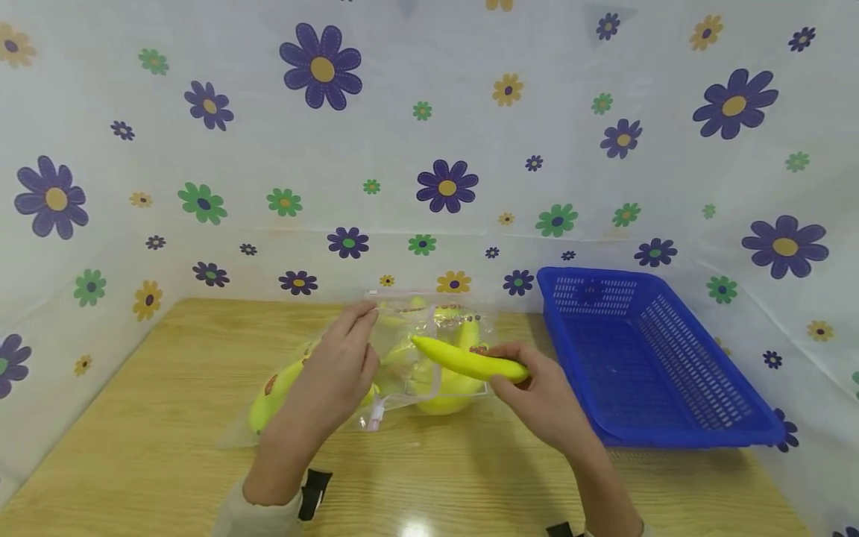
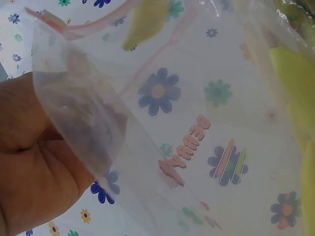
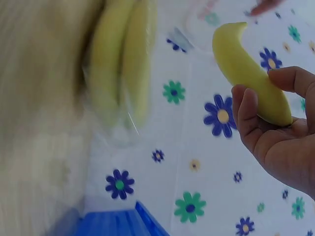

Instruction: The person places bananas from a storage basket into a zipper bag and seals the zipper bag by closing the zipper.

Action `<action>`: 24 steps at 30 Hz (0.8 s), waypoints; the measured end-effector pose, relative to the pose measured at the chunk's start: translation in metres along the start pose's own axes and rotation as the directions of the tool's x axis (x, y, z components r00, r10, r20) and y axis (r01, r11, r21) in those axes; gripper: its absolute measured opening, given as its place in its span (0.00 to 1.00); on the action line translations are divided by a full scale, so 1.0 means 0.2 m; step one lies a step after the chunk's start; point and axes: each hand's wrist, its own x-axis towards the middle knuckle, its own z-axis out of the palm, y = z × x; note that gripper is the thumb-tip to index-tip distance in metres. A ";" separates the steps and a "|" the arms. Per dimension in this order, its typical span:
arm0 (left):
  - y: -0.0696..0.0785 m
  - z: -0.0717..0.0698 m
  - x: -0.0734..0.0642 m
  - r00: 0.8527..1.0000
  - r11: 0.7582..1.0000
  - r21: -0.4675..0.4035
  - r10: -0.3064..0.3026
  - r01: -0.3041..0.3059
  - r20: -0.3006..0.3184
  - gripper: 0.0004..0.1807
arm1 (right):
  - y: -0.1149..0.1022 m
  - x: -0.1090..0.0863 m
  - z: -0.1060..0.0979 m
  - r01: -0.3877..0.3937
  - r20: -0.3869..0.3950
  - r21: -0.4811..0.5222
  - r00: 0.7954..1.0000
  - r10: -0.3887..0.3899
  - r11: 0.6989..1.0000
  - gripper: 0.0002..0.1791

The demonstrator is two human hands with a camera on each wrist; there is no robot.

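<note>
My right hand (image 1: 540, 399) grips a yellow banana (image 1: 463, 362) by one end, thumb on one side and fingers on the other. Its free tip points left over a clear zip bag (image 1: 403, 399). At the edge of the bag's mouth, my left hand (image 1: 335, 369) pinches the film; its fingers show blurred through the plastic (image 2: 103, 142) in the left wrist view. Several bananas (image 1: 443, 405) lie under clear plastic below the held one. More yellow fruit (image 1: 271, 399) in clear plastic lies left of the left forearm. A slider (image 1: 376, 415) hangs at the bag's near corner.
A blue plastic basket (image 1: 678, 436) with nothing inside stands on the right of the wooden table (image 1: 154, 418). Flower-printed white cloth (image 1: 376, 134) hangs behind the table and along both sides.
</note>
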 end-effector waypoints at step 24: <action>0.00 0.00 0.00 0.999 0.999 0.023 0.034 -0.034 -0.001 0.24 | 0.08 0.04 0.34 -0.158 0.008 0.260 0.987 0.162 0.953 0.17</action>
